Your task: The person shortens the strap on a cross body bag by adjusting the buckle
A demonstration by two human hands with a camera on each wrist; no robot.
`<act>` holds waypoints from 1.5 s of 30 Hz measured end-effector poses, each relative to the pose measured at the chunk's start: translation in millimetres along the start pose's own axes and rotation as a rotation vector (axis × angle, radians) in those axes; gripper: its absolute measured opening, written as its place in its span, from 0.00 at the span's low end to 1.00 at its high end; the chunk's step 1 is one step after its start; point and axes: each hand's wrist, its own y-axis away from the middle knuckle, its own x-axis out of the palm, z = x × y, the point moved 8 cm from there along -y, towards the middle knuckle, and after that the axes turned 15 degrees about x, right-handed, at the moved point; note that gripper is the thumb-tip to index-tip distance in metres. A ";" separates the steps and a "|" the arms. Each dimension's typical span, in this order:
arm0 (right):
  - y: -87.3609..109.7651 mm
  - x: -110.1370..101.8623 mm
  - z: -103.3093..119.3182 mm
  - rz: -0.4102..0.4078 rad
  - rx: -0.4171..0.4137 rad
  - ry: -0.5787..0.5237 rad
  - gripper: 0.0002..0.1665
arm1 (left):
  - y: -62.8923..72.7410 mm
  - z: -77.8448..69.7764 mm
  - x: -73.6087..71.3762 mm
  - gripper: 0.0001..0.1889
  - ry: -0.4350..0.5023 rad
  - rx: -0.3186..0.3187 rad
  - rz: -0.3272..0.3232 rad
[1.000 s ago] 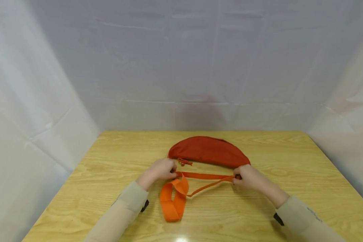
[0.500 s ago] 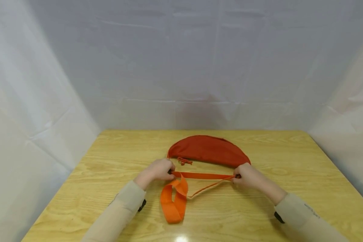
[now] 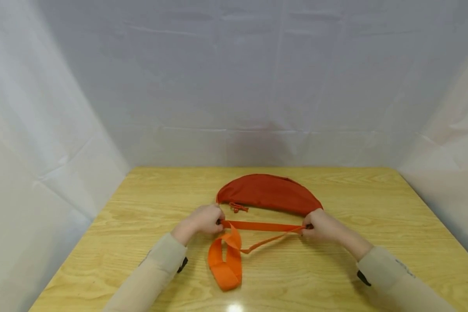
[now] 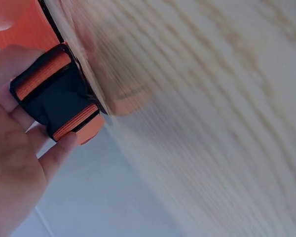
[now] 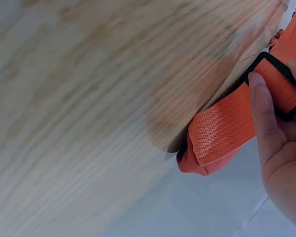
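A red half-moon waist bag (image 3: 269,194) lies flat on the table, its curved edge toward the back. In front of it an orange strap (image 3: 261,226) runs taut between both hands, and a loose loop of it hangs down near the left hand. My left hand (image 3: 208,219) grips a black buckle (image 4: 59,96) threaded with orange webbing, thumb and fingers on its edges in the left wrist view. A black strap slider (image 5: 276,86) is pinched by my right hand (image 3: 321,225), beside the bag's right corner.
Light wood table (image 3: 148,190) with pale sheeting (image 3: 257,86) behind it and at both sides. A small red zipper cord (image 3: 238,208) lies at the bag's front left edge.
The left hand has shifted slightly left, and the strap between the hands has drawn straighter. The loose loop has slid a little toward the front; the bag has stayed put.
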 end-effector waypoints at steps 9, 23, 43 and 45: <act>9.5 -3.3 -13.5 0.062 0.014 -0.087 0.09 | 15.1 14.2 2.2 0.10 -0.021 -0.097 0.016; 13.8 -14.7 -29.4 0.031 -0.006 -0.081 0.08 | 31.4 32.7 2.2 0.10 0.033 -0.171 0.007; 14.9 -23.3 -59.4 0.079 0.076 -0.120 0.08 | 46.7 41.5 -1.8 0.11 0.080 -0.141 0.033; 15.2 -22.8 -61.4 0.084 0.070 -0.126 0.08 | 49.0 43.3 -2.0 0.11 0.074 -0.133 0.027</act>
